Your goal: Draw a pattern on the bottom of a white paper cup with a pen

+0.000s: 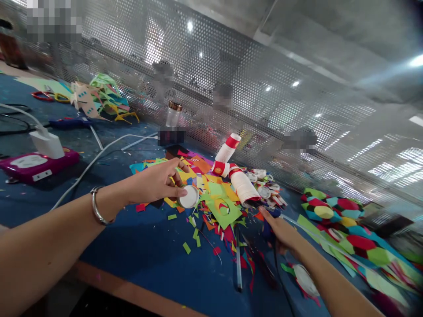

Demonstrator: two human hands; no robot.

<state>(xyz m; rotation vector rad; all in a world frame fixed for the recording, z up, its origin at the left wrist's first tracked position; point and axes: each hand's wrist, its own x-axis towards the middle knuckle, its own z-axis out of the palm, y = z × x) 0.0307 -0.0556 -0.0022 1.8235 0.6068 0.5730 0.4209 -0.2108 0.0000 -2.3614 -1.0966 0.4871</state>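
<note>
Pinched between the thumb and fingers of my left hand (170,180) is a white round cup-base piece (189,197) with a raised rim, above the paper scraps. My right hand (279,231) is closed around a dark blue glue gun (269,225), mostly hidden by the fingers, with a black cable hanging below. A clear glue stick (310,230) extends rightward behind that hand. Colourful paper scraps (223,209) are heaped between my hands. White and red paper cups (243,188) lie beyond the right hand, beside a pile of cut white round pieces (264,191).
At left are a magenta power strip (39,165) with a white charger (46,143), another blue glue gun (70,123) and scissors (49,96). A bottle (174,114) stands near the perforated metal screen (198,66). Patchwork paper pieces (360,242) lie at right. Loose scissors (261,262) are near the right hand.
</note>
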